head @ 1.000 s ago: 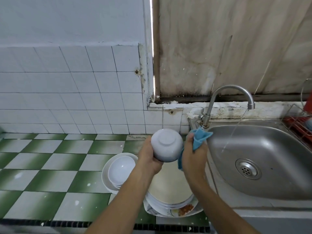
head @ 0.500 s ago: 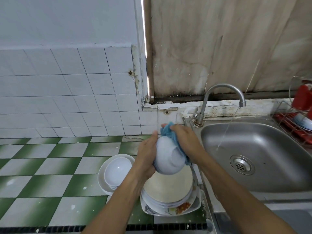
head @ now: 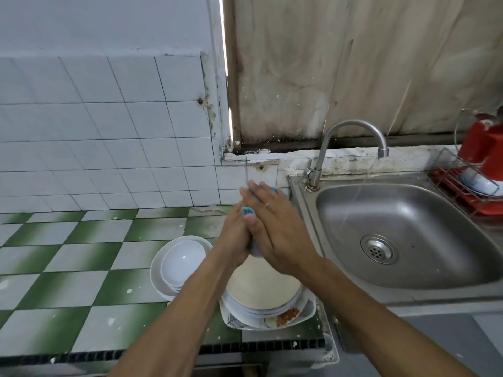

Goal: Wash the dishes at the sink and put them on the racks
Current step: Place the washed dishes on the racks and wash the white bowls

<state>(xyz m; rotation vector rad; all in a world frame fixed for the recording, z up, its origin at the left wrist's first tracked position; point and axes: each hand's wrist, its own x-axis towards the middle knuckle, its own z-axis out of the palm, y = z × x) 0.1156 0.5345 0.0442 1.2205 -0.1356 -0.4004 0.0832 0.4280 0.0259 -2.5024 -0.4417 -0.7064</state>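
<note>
My left hand (head: 234,235) grips a white bowl (head: 255,251) from the left, above the counter just left of the sink. Only a sliver of the bowl shows between my hands. My right hand (head: 277,229) lies over the bowl with its fingers straight, pressing a blue cloth (head: 248,210) against it. The cloth pokes out by the thumb and past the fingertips. Below my hands stands a stack of dirty plates (head: 261,292), food scraps on the lowest one. Left of it, white bowls (head: 182,262) sit nested on a plate.
The steel sink (head: 402,232) is at the right, and a thin stream runs from the faucet (head: 351,126). A red wire rack (head: 462,186) at the far right holds a dish and a red container (head: 481,145). The green-and-white tiled counter (head: 81,268) stretches left.
The bowl was held up with its base showing and the cloth beside it. My right hand has since come over the top with the cloth, and both hands now cover the bowl.
</note>
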